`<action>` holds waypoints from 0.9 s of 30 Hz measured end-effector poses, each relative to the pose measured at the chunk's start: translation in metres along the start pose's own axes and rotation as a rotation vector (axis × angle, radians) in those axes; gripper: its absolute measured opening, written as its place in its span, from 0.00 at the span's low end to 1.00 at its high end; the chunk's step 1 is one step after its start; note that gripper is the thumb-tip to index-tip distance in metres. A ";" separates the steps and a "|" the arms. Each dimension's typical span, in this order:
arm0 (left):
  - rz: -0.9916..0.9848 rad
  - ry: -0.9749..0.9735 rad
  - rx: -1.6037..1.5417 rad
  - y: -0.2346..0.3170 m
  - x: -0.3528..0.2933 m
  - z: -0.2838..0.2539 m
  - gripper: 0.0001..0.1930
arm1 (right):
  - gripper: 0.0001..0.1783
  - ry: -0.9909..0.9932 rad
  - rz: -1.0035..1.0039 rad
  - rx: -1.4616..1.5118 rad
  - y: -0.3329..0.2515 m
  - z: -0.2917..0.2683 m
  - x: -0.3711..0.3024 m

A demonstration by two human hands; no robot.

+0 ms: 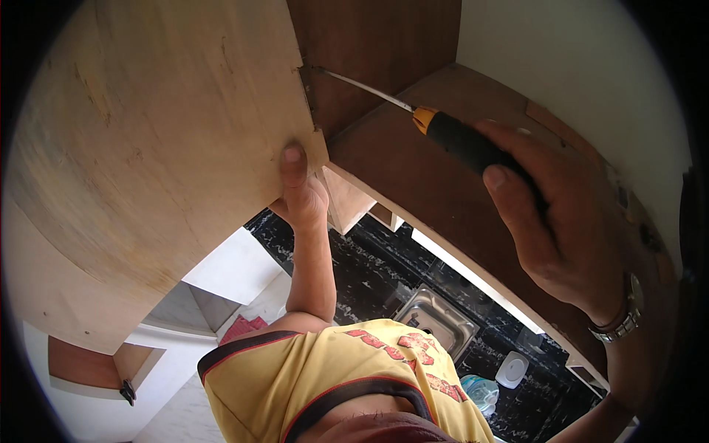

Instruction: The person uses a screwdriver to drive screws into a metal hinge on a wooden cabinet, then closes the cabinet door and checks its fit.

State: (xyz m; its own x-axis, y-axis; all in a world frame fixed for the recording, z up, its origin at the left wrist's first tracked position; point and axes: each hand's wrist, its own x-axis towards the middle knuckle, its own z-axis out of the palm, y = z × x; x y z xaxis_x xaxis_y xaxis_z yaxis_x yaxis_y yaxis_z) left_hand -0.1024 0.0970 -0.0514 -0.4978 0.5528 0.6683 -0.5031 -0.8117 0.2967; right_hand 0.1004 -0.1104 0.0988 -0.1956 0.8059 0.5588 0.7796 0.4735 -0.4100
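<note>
My right hand (550,221) is wrapped round the black and orange handle of a screwdriver (461,140). Its thin metal shaft points left, and the tip reaches the joint where a hinge (309,90) appears to sit, on the brown inner wall of a cabinet (384,37). The joint is partly in shadow. A large pale plywood door (162,140) stands swung out on the left. My left hand (301,184) grips this door near its lower corner, thumb flat on the face and fingers hidden behind.
The brown cabinet shelf (443,162) lies below the screwdriver. Farther down are a black marbled counter (369,273), a steel sink (439,321), a white lid (512,370) and a clear bluish container (478,393). An open white lower cabinet (88,399) stands at lower left.
</note>
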 end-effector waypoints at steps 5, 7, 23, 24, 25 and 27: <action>0.010 -0.007 0.006 0.000 0.002 0.000 0.36 | 0.18 0.005 -0.021 0.001 0.002 0.001 0.002; 0.003 -0.022 -0.015 -0.001 0.002 0.001 0.37 | 0.18 0.005 -0.013 -0.025 0.002 -0.001 0.003; -0.019 -0.006 0.021 0.002 -0.008 -0.007 0.34 | 0.16 0.080 -0.308 -0.083 0.027 -0.014 0.017; -0.021 -0.055 0.033 0.005 -0.007 -0.010 0.33 | 0.17 0.063 -0.124 -0.050 0.022 -0.011 0.013; -0.023 -0.060 0.042 0.007 -0.008 -0.010 0.33 | 0.17 0.053 -0.032 -0.026 0.018 -0.010 0.013; 0.000 -0.035 -0.023 0.008 -0.007 -0.006 0.33 | 0.20 -0.037 0.164 -0.015 0.012 -0.014 0.014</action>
State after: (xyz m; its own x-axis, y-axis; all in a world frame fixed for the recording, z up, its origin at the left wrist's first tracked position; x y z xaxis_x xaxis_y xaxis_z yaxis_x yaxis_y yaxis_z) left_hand -0.1072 0.0883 -0.0578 -0.4728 0.5453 0.6922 -0.5190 -0.8072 0.2814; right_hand 0.1149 -0.0983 0.1118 -0.0869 0.8844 0.4586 0.8114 0.3299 -0.4825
